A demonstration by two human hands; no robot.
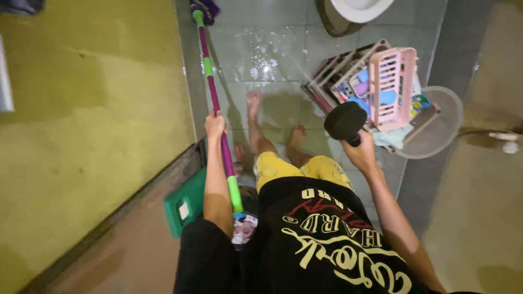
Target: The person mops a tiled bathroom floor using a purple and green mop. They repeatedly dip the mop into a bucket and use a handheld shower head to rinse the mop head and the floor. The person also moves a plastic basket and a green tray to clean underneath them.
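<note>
— Purple and green, that mop handle [218,117]: which of the hands has it?

— The left hand [214,124], fingers wrapped tight around the shaft about halfway along. From there the pole runs away over the wet tiled floor [272,60] to a purple mop head [204,8] at the far end, close to the yellow wall [92,109]. Its near end, with a green grip, comes back down beside the person's left arm.

— And the other?

— The right hand [359,152] is closed on a thin dark handle topped by a black, rounded shower head [345,121], held up just in front of the pink plastic rack [376,87]. Whether water comes out of it I cannot tell.

— What sits near that rack?

— It leans tilted, with small blue and purple items in its compartments; a pale round basin [444,120] lies right behind it. Beyond the rack, a white toilet bowl [359,8] shows at the frame's edge.

— Between mop and rack?

— Two bare feet [253,103] on the glistening tiles, yellow shorts [294,169] above them. A green box [185,207] rests on the floor beside the mop's near end, against the wall's base.
</note>
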